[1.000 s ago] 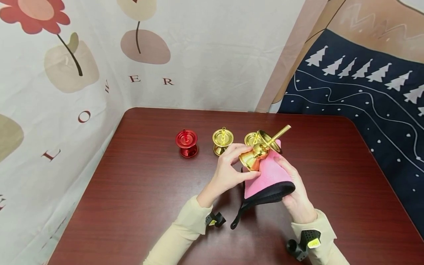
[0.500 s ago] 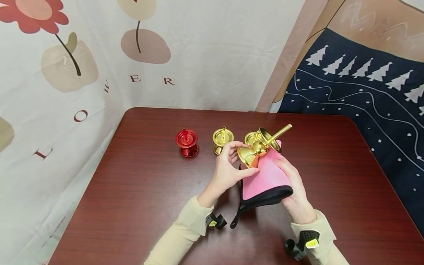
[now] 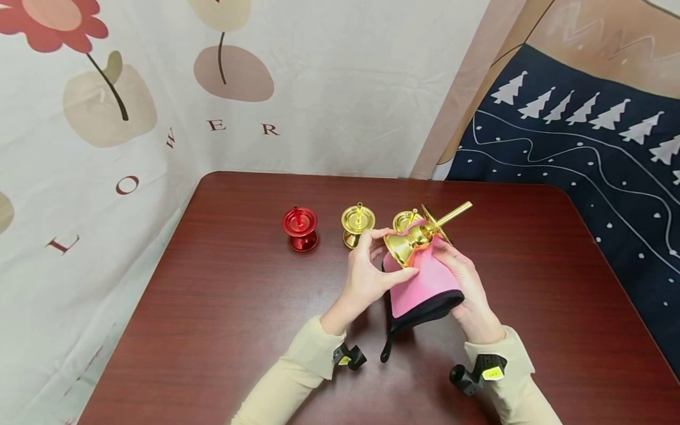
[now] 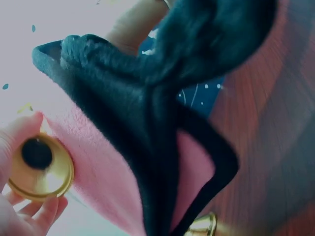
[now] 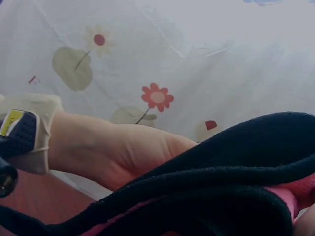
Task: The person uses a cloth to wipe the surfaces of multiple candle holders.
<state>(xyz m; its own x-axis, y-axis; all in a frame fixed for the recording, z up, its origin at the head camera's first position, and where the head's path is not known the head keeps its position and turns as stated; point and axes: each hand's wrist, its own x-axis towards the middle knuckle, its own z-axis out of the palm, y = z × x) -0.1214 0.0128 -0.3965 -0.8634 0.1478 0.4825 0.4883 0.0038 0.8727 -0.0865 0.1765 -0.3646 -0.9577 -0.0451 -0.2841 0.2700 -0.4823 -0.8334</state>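
Observation:
My left hand (image 3: 366, 274) holds a shiny gold candle holder (image 3: 422, 235) by its flared foot, thumb below and fingers above. It is tilted over, with its stem pointing up to the right. My right hand (image 3: 470, 295) grips a pink cloth with black edging (image 3: 427, 280) around the holder's middle, just under the drip plate. A black loop hangs from the cloth. In the left wrist view, the hollow underside of the candle holder (image 4: 54, 182) shows between thumb and fingers. The cloth's black edge (image 5: 221, 177) hides my right fingers in the right wrist view.
A red candle holder (image 3: 300, 229) and a gold one (image 3: 358, 219) stand upright towards the back of the dark red table (image 3: 223, 283). Another gold candle holder (image 3: 405, 219) stands partly hidden behind the held one. Printed cloth hangings (image 3: 340, 106) enclose the back and sides.
My right hand has moved slightly up and left, drawing the cloth along the candle holder. The held candle holder has turned so its plate appears nearly edge-on, with pink cloth now showing behind it.

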